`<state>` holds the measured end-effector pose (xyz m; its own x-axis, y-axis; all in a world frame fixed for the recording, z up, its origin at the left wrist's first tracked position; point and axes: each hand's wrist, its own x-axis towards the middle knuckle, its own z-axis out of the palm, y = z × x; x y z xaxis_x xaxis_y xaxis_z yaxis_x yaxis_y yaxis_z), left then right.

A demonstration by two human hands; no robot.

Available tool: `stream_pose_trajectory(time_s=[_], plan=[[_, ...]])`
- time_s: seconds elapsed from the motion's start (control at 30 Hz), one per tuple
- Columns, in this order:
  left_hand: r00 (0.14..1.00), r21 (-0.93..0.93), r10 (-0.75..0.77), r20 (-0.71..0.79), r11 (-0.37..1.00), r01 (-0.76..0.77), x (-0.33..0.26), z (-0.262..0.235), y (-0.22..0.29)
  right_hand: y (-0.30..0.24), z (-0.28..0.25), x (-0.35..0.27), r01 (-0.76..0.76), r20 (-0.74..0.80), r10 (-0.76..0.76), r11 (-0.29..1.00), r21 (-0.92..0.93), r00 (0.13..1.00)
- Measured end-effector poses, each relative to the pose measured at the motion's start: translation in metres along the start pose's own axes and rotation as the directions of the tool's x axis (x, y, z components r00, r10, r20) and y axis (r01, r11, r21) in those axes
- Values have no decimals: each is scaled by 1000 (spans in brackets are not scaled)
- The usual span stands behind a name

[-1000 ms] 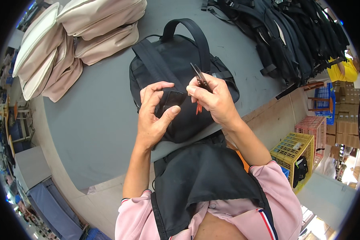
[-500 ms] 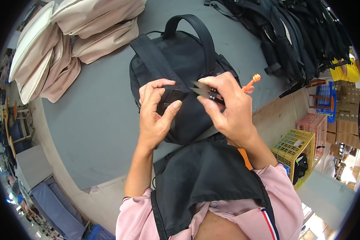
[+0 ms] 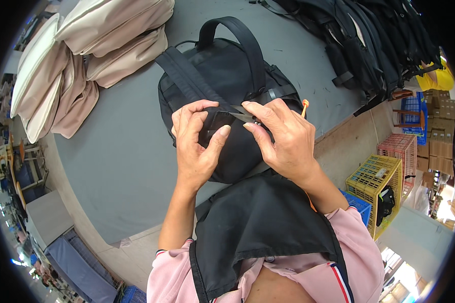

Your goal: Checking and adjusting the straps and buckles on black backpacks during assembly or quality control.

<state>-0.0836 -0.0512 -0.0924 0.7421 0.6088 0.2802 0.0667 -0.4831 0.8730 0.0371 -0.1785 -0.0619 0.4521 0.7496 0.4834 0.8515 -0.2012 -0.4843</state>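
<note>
A black backpack (image 3: 235,151) lies on the grey table in front of me, its two wide straps (image 3: 192,78) toward the far side. My left hand (image 3: 194,141) pinches the end of the left strap, where a dark patch (image 3: 220,120) shows between thumb and fingers. In my right hand (image 3: 288,139) are thread snips (image 3: 243,115), gripped between thumb and fingers with the blades pointing left. The blade tips reach the edge of the strap end. An orange cord (image 3: 305,107) sticks out behind the right hand. Any thread at the tips is too small to make out.
Several beige bags (image 3: 106,30) are piled on the grey table (image 3: 101,187) at the far left. Black backpacks (image 3: 374,50) lie in a row at the far right. Beyond the table's right edge stand a yellow crate (image 3: 374,174) and a pink crate (image 3: 399,146).
My right hand has brought the snips left, up to the strap end. The left hand keeps its pinch on the strap. The backpack appears shifted slightly left in view.
</note>
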Motion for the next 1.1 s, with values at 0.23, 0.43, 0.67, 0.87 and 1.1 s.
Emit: stream_pose_trajectory(time_s=[0.23, 0.43, 0.67, 0.87, 1.1], plan=[[998, 72, 61, -10, 996, -60, -3, 1, -1, -3, -5, 0, -147, 106, 137, 985, 91, 985], [1000, 12, 20, -21, 1000, -19, -1, 5, 5, 9, 19, -6, -519, 370, 369, 511, 685, 852], [993, -272, -118, -7, 956, 112, 6, 15, 27, 5, 43, -17, 68, -313, 191, 749, 659, 930], [914, -111, -393, 98, 909, 403, -8, 32, -23, -13, -2, 19, 139, -266, 398, 318, 938, 878], [973, -351, -226, 55, 907, 231, 7, 16, 6, 12, -12, 2, -318, 119, 327, 669, 672, 938]])
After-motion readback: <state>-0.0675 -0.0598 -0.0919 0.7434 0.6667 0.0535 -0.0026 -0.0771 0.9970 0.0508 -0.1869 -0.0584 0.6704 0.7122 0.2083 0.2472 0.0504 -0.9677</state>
